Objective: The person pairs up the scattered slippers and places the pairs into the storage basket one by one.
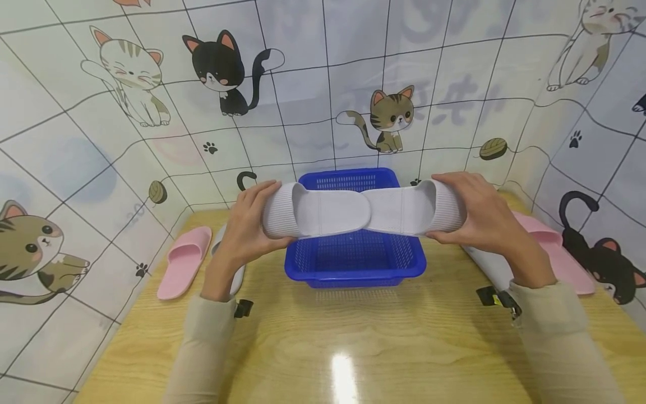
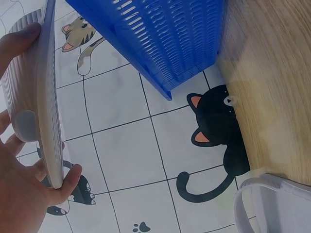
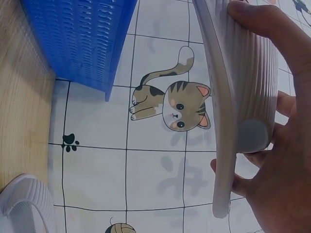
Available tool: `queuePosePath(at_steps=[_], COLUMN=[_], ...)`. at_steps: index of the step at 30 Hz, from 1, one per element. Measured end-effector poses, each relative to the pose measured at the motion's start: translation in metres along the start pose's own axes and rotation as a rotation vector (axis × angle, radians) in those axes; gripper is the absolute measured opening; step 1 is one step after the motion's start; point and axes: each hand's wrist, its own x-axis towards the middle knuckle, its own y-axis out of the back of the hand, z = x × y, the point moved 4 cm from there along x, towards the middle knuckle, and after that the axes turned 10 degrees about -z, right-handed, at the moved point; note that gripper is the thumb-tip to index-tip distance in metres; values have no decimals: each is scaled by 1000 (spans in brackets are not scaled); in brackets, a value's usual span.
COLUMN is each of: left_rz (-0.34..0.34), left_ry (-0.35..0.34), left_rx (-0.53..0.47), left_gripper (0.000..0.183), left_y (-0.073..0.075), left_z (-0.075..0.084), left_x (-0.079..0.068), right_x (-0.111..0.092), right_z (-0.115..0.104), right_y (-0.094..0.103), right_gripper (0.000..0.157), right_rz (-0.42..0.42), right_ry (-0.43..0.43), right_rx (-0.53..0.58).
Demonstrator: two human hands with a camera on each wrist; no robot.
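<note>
My left hand (image 1: 244, 224) grips a white slipper (image 1: 335, 213) at its ribbed strap, fingers along the top edge and thumb underneath. A matching white slipper (image 1: 396, 210) is held the same way by my right hand (image 1: 487, 216). Both slippers are raised with their heel ends meeting in the middle, the left one overlapping the right in the head view. Below and behind them stands a blue basket (image 1: 355, 276), partly covered by the slippers. The wrist views show each sole edge-on, with fingers wrapped about the strap side.
On the wooden table (image 1: 303, 348), a pink slipper (image 1: 184, 264) and a white slipper (image 2: 286, 204) lie at left. Another white slipper (image 1: 492, 266) and a pink slipper (image 1: 555, 252) lie at right, partly behind my forearm. Cat-patterned walls (image 1: 303, 112) enclose the back and sides.
</note>
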Motion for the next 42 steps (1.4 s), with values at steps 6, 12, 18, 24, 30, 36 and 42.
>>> queuePosePath(at_steps=[6, 12, 18, 24, 30, 36, 42], left_rz=[-2, -4, -7, -7, -7, -7, -11], left_ry=[-7, -14, -19, -27, -43, -54, -54], left_rx=[7, 13, 27, 38, 45, 47, 56], left_gripper=[112, 113, 114, 113, 113, 114, 114], left_y=[0, 1, 3, 2, 1, 0, 0], left_z=[3, 4, 5, 8, 10, 11, 13], left_x=[0, 0, 0, -1, -1, -1, -1], right_x=[-1, 0, 0, 1, 2, 2, 2], right_z=[-1, -3, -4, -4, -6, -8, -9], right_y=[0, -1, -3, -4, -4, -4, -5], right_gripper=[107, 108, 109, 107, 106, 106, 107], right_rz=[-8, -8, -14, -26, -31, -33, -35], right_ry=[-5, -3, -11, -21, -17, -5, -1], right_rx=[-3, -6, -3, -19, -38, -48, -61])
